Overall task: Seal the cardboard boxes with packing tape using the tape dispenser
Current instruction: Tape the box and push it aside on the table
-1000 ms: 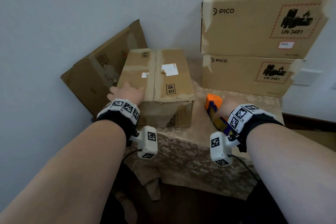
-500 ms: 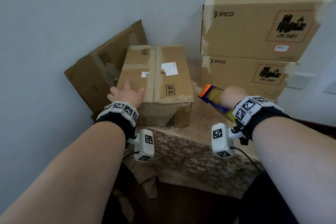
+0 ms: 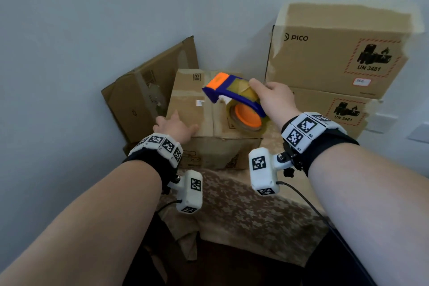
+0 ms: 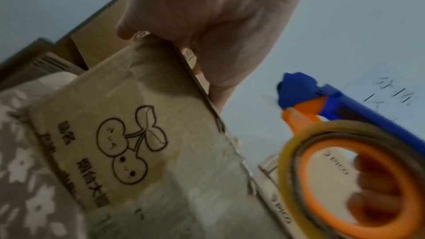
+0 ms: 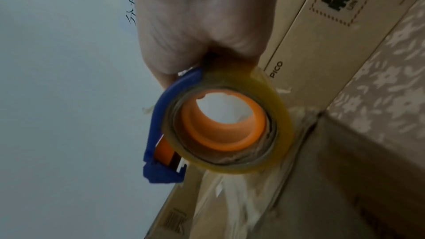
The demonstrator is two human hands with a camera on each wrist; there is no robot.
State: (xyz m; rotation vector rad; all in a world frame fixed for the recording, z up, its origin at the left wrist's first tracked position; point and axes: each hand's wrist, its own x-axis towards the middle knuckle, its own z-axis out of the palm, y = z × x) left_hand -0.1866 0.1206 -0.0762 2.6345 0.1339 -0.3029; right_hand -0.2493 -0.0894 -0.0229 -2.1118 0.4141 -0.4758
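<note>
Pale grey wall point(image 3: 92, 18) closes off the corner behind a small table point(image 3: 243, 211) covered with a flower-patterned cloth. At the table's back left corner sits the cardboard box point(image 3: 185, 109) I am working on, its top flaps meeting along a middle seam that already carries old tape. My left hand point(image 3: 173, 126) lies flat on the box top beside its near edge, fingers straight and a little spread, thumb pointing toward the seam; from the left wrist view the fingertips point(image 4: 128, 32) press down just past the upper edge of the box's front face, which is printed with a cherry drawing.

My right hand point(image 3: 274, 102) is curled round the tape dispenser point(image 3: 234, 97), a blue frame with an orange head and an orange hub carrying a yellowish roll of clear tape. I hold it in the air above the right half of the box top, its orange head tilted toward the far end of the seam, apart from the cardboard.

Along the table's right back edge stand two stacked PICO boxes point(image 3: 325, 58), each with a red-bordered UN 3481 label. Off the table's left side, a flattened carton point(image 3: 144, 97) leans against the wall.
</note>
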